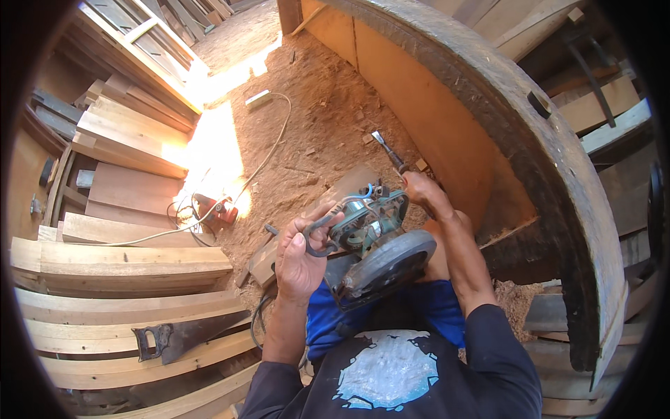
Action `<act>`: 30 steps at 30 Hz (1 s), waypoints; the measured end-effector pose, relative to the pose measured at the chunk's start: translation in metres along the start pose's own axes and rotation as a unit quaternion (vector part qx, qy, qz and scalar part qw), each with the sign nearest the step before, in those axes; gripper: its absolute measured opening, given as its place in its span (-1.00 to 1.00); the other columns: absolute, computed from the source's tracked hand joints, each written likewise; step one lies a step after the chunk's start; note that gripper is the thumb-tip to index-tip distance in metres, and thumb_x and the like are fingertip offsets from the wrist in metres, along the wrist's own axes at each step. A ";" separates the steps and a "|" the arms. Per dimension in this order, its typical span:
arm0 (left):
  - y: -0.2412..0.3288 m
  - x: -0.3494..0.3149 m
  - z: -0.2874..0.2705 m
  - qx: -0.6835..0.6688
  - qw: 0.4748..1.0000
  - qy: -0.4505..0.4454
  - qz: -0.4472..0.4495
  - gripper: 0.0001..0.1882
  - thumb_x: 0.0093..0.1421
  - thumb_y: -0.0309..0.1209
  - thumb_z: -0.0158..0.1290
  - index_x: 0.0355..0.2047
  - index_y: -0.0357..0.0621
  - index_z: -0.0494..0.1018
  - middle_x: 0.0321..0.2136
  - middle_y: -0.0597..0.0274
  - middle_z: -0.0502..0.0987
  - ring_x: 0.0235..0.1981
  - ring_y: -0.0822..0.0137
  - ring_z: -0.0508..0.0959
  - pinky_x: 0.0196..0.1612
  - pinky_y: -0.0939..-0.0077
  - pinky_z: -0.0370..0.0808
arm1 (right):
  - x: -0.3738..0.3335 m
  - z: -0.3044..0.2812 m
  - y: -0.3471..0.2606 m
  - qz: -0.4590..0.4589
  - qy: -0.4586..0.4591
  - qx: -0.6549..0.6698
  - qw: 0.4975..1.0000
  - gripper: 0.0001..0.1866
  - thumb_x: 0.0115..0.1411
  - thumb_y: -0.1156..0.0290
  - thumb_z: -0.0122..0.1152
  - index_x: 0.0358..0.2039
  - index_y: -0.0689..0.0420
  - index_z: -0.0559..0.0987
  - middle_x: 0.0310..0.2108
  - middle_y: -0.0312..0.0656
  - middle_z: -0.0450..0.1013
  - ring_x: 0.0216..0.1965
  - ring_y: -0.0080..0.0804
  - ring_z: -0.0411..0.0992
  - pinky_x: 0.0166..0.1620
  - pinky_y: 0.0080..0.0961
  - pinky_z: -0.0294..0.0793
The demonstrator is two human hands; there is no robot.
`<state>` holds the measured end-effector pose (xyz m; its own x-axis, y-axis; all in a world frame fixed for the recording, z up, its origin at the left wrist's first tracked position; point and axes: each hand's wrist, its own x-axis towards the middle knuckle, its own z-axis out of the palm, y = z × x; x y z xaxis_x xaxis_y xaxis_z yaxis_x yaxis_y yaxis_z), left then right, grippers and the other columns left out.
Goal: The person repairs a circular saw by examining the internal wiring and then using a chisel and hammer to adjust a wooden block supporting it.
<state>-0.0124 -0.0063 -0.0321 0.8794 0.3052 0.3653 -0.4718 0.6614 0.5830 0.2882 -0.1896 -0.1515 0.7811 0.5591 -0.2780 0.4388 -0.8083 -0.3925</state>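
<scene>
A green power tool [373,223] with a round dark plate rests tilted on my lap. Its housing looks opened, with a blue wire showing at the top. My left hand [300,255] is closed around a thick dark cord [319,230] that loops at the tool's left side. To the right of the housing, my right hand [424,192] grips a chisel [388,151] by its dark handle, its bright flat blade pointing forward, away from me. Part of that handle is hidden in the fist.
Stacked planks [125,262] fill the left side, with a handsaw [185,335] lying on them. A red tool [218,208] and a white power strip [258,98] with a pale cable lie on the sawdust-covered floor [314,119]. A large curved wooden piece [558,174] arches close on my right.
</scene>
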 end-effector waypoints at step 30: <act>-0.021 0.004 0.008 -0.019 0.996 0.058 0.072 -0.68 0.42 -0.29 -0.05 -0.01 -0.29 0.46 0.22 -0.34 0.39 0.17 0.01 0.53 0.32 0.11 0.35 | -0.306 -0.159 -0.132 -0.604 0.397 0.468 0.508 -0.65 0.30 0.12 0.20 -0.06 0.01 0.36 -0.23 -0.16 0.41 -0.30 -0.29 0.31 -0.26 -0.26 0.31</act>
<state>0.0002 -0.0247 -0.0366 0.8052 0.4745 0.3557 -0.5929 0.6300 0.5016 0.0621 -0.2828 0.1250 0.2888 -0.0093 0.9573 0.6979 0.6866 -0.2038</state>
